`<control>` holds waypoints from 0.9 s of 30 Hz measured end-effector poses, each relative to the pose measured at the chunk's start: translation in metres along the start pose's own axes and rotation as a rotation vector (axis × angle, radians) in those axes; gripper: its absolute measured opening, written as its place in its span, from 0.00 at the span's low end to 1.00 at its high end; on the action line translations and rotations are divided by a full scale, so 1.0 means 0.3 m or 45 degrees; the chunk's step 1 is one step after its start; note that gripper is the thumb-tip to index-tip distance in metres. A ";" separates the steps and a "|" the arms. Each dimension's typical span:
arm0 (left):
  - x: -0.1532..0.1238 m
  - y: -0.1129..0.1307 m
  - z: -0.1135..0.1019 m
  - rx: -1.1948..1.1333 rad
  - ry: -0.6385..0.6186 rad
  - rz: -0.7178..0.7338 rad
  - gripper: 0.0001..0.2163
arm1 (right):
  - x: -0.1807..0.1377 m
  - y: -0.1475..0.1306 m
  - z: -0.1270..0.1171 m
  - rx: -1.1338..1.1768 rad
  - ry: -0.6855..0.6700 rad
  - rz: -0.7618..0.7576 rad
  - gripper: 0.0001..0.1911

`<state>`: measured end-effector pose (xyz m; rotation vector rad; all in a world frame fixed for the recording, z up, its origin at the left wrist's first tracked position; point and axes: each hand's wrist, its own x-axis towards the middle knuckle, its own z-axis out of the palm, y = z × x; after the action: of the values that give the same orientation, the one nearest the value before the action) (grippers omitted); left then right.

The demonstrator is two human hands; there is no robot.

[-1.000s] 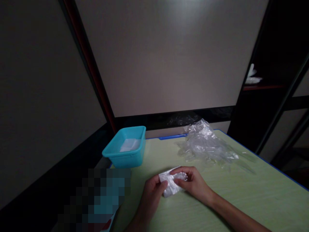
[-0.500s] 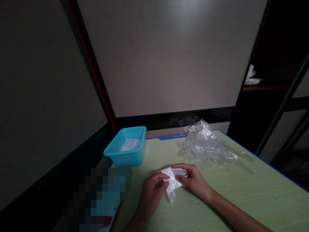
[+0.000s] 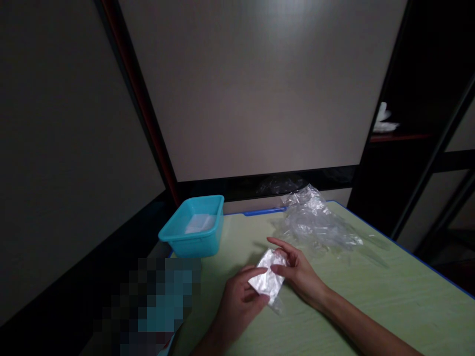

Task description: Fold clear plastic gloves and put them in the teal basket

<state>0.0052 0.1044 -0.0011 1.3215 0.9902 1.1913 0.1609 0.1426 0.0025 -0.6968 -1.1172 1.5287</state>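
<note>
A small folded piece of clear plastic is held just above the green table, between both hands. My left hand pinches its lower left edge with thumb and fingers. My right hand grips its upper right side, thumb against the plastic and index finger stretched out over the top. A loose tail of the plastic hangs down toward the table.
A heap of crumpled clear plastic lies at the table's far edge. A teal tub with a folded white piece inside stands at the far left corner. Dark shelving rises on the right. A blurred patch covers the lower left.
Both hands have turned the plastic piece and lifted it slightly; it now stands more on a diagonal. My right index finger has stretched out.
</note>
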 end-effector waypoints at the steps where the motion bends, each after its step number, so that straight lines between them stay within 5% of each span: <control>1: 0.000 -0.003 -0.003 0.017 -0.011 0.049 0.17 | 0.000 -0.003 -0.001 0.040 -0.020 0.020 0.31; 6: 0.011 0.002 -0.027 0.181 -0.064 0.241 0.08 | -0.003 -0.008 -0.008 0.041 -0.209 0.133 0.36; 13: 0.009 0.012 -0.019 0.161 -0.068 0.096 0.04 | -0.006 0.005 -0.009 -0.066 -0.353 0.068 0.35; 21: 0.028 0.002 -0.038 0.255 0.208 0.141 0.06 | -0.008 -0.006 -0.008 0.099 -0.310 0.130 0.29; 27: 0.031 -0.003 -0.048 0.263 0.333 0.165 0.07 | -0.014 -0.004 -0.005 0.146 -0.324 0.142 0.41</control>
<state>-0.0074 0.1161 -0.0016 1.4322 1.2574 1.4165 0.1640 0.1389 0.0025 -0.5031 -1.1830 1.7998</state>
